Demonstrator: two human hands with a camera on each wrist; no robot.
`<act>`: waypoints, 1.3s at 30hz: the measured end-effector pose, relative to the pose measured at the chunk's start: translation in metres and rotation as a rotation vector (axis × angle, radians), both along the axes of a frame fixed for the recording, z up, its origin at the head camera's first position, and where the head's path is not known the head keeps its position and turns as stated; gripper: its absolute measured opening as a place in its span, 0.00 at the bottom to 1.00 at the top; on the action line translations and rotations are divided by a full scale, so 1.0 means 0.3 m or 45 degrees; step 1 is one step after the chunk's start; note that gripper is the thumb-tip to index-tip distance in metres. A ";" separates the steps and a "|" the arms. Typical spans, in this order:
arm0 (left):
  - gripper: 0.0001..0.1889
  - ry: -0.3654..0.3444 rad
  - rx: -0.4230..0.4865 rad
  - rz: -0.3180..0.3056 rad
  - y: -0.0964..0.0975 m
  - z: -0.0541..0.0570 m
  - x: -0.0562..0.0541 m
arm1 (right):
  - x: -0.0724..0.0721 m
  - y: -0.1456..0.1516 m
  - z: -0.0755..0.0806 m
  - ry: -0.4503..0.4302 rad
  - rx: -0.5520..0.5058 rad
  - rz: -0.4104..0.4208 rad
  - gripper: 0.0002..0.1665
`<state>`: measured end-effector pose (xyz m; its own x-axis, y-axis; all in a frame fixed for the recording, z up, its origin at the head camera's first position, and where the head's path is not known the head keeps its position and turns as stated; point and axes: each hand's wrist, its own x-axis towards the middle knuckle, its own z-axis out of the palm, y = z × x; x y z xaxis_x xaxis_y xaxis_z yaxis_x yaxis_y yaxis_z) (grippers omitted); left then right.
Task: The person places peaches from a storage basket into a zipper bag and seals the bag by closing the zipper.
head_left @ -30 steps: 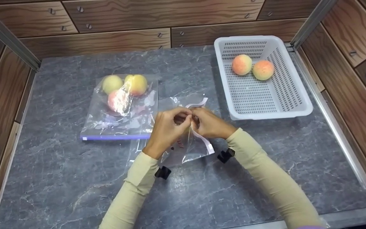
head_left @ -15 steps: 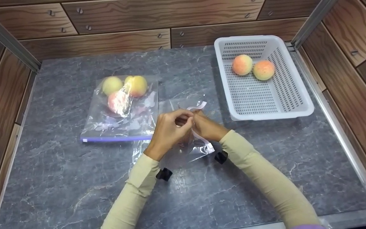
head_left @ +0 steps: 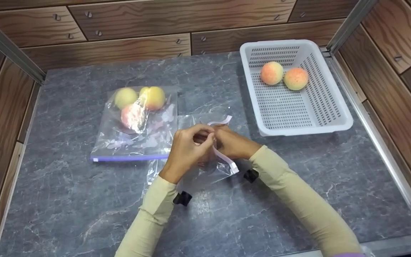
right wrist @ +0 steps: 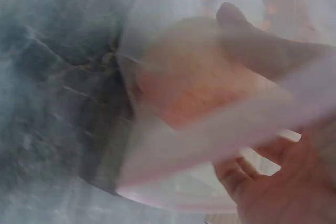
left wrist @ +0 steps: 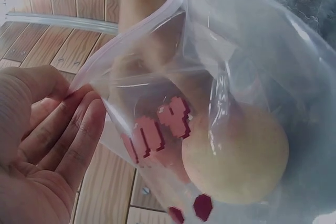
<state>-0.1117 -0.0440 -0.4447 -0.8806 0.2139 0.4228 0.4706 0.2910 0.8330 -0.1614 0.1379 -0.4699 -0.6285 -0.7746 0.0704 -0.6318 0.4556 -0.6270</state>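
Nearest: pale yellow sleeves (head_left: 294, 191), each with a small black wrist device (head_left: 183, 198) at the cuff. Then both hands, close together at the mouth of a clear bag (left wrist: 257, 51).

Left hand (head_left: 188, 148): thumb and forefinger pinch the bag's edge; other fingers loosely bent. Right hand (head_left: 233, 143): at the mouth, seen partly through film, thumb and fingers spread apart. Cannot tell whether it has hold of the fruit, or how much of it is inside.

A pale strip (head_left: 224, 156) runs along the mouth. Red print (left wrist: 176, 118) shows on the film (letters only partly readable). One peach-like fruit (left wrist: 236, 153) sits within, beside the right hand.

Left of this, on the grey marbled tabletop (head_left: 84, 200), lies a second bag (head_left: 111, 141), its purple strip (head_left: 130, 157) nearest the person, three fruits (head_left: 126, 99) toward its far end. Far right: white slotted basket (head_left: 307, 131), two red-orange fruits (head_left: 296, 79) side by side inside. Behind all, a wood-plank wall (head_left: 120, 46).
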 end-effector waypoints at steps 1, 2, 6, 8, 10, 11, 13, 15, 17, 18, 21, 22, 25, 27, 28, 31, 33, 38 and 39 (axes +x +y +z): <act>0.04 -0.005 0.004 0.002 -0.003 -0.002 0.001 | -0.002 0.000 0.016 -0.018 0.013 -0.020 0.25; 0.03 -0.009 0.005 0.006 -0.007 -0.005 0.002 | -0.003 0.002 0.033 -0.041 0.024 -0.033 0.25; 0.03 -0.019 0.004 0.036 -0.028 -0.014 0.012 | -0.005 0.031 0.104 -0.133 0.042 -0.065 0.20; 0.03 -0.027 0.008 0.047 -0.037 -0.018 0.017 | -0.012 0.052 0.140 -0.157 0.021 -0.064 0.16; 0.03 -0.037 0.010 0.053 -0.042 -0.021 0.020 | -0.027 0.077 0.177 -0.167 -0.020 -0.082 0.13; 0.03 -0.041 0.010 0.053 -0.043 -0.021 0.020 | -0.038 0.092 0.196 -0.163 -0.046 -0.099 0.13; 0.04 -0.049 0.016 0.047 -0.044 -0.021 0.020 | -0.064 0.122 0.237 -0.134 -0.101 -0.153 0.13; 0.04 -0.052 0.018 0.044 -0.045 -0.021 0.019 | -0.099 0.152 0.274 -0.086 -0.151 -0.227 0.13; 0.03 -0.051 0.027 0.047 -0.049 -0.021 0.020 | -0.141 0.181 0.304 -0.039 -0.201 -0.329 0.13; 0.03 -0.051 0.034 0.050 -0.051 -0.021 0.021 | -0.164 0.196 0.315 -0.011 -0.224 -0.385 0.12; 0.03 -0.056 0.044 0.055 -0.056 -0.020 0.026 | -0.235 0.246 0.329 0.077 -0.282 -0.565 0.11; 0.03 -0.060 0.046 0.054 -0.057 -0.021 0.027 | -0.258 0.265 0.329 0.116 -0.295 -0.628 0.11; 0.04 -0.069 0.046 0.044 -0.055 -0.020 0.028 | -0.320 0.328 0.320 0.231 -0.287 -0.809 0.12; 0.03 -0.079 0.048 0.039 -0.051 -0.018 0.027 | -0.359 0.370 0.305 0.297 -0.257 -0.924 0.14; 0.04 -0.082 0.049 0.037 -0.049 -0.017 0.027 | -0.377 0.391 0.294 0.332 -0.241 -0.971 0.15; 0.04 -0.098 0.050 0.030 -0.044 -0.014 0.024 | -0.429 0.454 0.253 0.400 -0.180 -1.093 0.18; 0.04 -0.108 0.052 0.023 -0.042 -0.011 0.023 | -0.455 0.495 0.224 0.419 -0.122 -1.145 0.21; 0.04 -0.106 0.058 0.006 -0.041 -0.012 0.019 | -0.488 0.582 0.157 0.291 0.082 -1.199 0.34; 0.04 -0.105 0.060 0.005 -0.041 -0.013 0.018 | -0.491 0.598 0.146 0.258 0.120 -1.195 0.36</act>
<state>-0.1064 -0.0563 -0.4487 -0.9137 0.1921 0.3582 0.3987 0.2525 0.8816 -0.3086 0.3172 -0.4261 -0.9775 0.0290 0.2089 -0.0769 0.8733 -0.4810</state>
